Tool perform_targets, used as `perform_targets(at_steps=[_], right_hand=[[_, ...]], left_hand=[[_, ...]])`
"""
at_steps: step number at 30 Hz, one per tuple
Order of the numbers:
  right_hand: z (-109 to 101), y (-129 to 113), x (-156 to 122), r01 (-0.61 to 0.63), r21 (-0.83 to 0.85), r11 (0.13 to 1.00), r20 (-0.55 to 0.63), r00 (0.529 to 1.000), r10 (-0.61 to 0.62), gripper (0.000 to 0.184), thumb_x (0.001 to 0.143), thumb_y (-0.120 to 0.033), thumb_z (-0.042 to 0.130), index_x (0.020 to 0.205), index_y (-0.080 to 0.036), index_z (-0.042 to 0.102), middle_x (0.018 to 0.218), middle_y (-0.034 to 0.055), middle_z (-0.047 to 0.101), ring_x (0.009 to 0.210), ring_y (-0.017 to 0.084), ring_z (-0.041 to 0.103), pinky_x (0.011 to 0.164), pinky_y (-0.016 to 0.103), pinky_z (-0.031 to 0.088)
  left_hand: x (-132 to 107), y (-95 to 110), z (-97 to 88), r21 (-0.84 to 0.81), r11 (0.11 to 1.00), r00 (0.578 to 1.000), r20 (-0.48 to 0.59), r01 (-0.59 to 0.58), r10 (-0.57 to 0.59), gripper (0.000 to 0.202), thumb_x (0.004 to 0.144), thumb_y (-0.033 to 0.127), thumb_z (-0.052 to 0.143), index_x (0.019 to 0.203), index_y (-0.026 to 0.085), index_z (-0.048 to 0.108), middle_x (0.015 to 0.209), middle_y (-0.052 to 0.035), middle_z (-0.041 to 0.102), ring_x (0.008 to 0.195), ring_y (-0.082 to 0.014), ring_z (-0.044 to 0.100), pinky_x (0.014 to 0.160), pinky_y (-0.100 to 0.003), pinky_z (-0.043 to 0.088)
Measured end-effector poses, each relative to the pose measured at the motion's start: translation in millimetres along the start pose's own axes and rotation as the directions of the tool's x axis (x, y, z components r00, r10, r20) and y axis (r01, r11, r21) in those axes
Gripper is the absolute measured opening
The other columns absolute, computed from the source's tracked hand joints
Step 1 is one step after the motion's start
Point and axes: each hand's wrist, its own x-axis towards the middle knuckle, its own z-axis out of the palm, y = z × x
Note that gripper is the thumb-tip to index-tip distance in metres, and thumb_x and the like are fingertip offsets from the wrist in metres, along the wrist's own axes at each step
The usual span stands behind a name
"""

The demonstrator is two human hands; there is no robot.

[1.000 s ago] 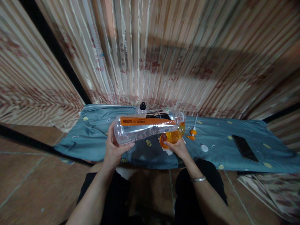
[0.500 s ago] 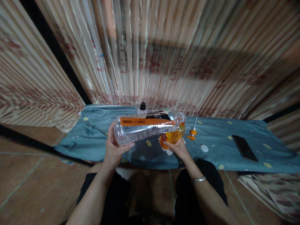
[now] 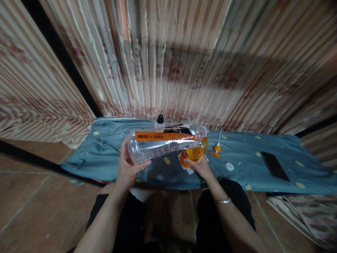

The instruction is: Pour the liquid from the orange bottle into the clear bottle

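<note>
My left hand (image 3: 129, 163) is wrapped round the base end of a large clear plastic bottle (image 3: 163, 142) with an orange and silver label. This bottle lies almost level in the air, its neck pointing right and slightly up. Under its neck, my right hand (image 3: 198, 165) grips a bottle of orange liquid (image 3: 193, 153), tilted, with a pale scalloped paper beneath it. The clear bottle's neck overlaps the top of the orange one, so I cannot tell whether they touch. An orange pump top (image 3: 216, 149) with a pale tube lies to the right of my right hand.
Behind the clear bottle stands a container with a black top (image 3: 160, 119). A white round disc (image 3: 229, 166) and a dark phone (image 3: 275, 166) lie on the blue patterned cloth (image 3: 247, 151). Striped curtains (image 3: 184, 63) hang at the back, with black poles (image 3: 60, 56) at the sides.
</note>
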Motion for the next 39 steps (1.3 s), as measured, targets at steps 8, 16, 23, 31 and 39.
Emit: perform_targets(at_steps=[8,16,23,31,39], right_hand=[[-2.6,0.3,1.6,-0.021,0.009,1.0,0.003,1.0,0.021,0.071,0.056,-0.053,0.097,0.114,-0.021,0.071,0.111,0.0121,0.084,0.108,0.036,0.079,0.101,0.052,0.062],[-2.7,-10.1,0.1,-0.024,0.012,1.0,0.0,1.0,0.024,0.073,0.055,-0.051,0.098,0.116,-0.021,0.072,0.107,0.0105,0.085,0.106,0.037,0.08,0.1,0.052,0.063],[-3.0,-12.3,-0.1,-0.037,0.019,0.999,-0.009,0.999,0.037,0.07,0.054,-0.049,0.099,0.112,-0.021,0.073,0.107,0.0117,0.084,0.11,0.039,0.079,0.102,0.054,0.062],[-1.2,-9.2,-0.1,-0.019,0.024,1.0,-0.036,0.999,0.02,0.076,0.053,-0.054,0.098,0.115,-0.02,0.072,0.106,0.01,0.085,0.108,0.037,0.079,0.101,0.053,0.062],[-3.4,-4.0,1.2,-0.021,0.018,1.0,0.002,1.0,0.021,0.07,0.057,-0.049,0.098,0.116,-0.022,0.071,0.108,0.0114,0.084,0.113,0.038,0.078,0.102,0.054,0.062]], left_hand=[[-0.2,1.9,2.6,-0.018,1.0,1.0,-0.026,0.015,-0.016,0.11,0.043,0.028,0.106,0.143,0.03,0.061,0.144,-0.01,0.068,0.13,-0.0327,0.068,0.105,-0.045,0.061],[-0.5,2.7,2.7,-0.001,1.0,0.999,-0.03,0.014,-0.014,0.107,0.044,0.029,0.105,0.143,0.031,0.063,0.145,-0.0102,0.068,0.127,-0.0332,0.07,0.104,-0.047,0.062],[-1.3,2.7,2.4,0.0,0.999,0.999,-0.037,0.032,-0.032,0.113,0.043,0.03,0.106,0.145,0.031,0.06,0.154,-0.0116,0.062,0.137,-0.0366,0.064,0.108,-0.048,0.06],[-0.7,1.6,2.0,0.003,1.0,0.999,-0.034,0.031,-0.031,0.111,0.043,0.031,0.106,0.145,0.03,0.06,0.15,-0.0122,0.064,0.136,-0.0372,0.065,0.11,-0.052,0.058],[-0.7,-1.1,1.0,-0.001,1.0,0.999,-0.033,0.019,-0.019,0.109,0.044,0.032,0.106,0.144,0.031,0.061,0.151,-0.0116,0.064,0.136,-0.0361,0.064,0.108,-0.048,0.06]])
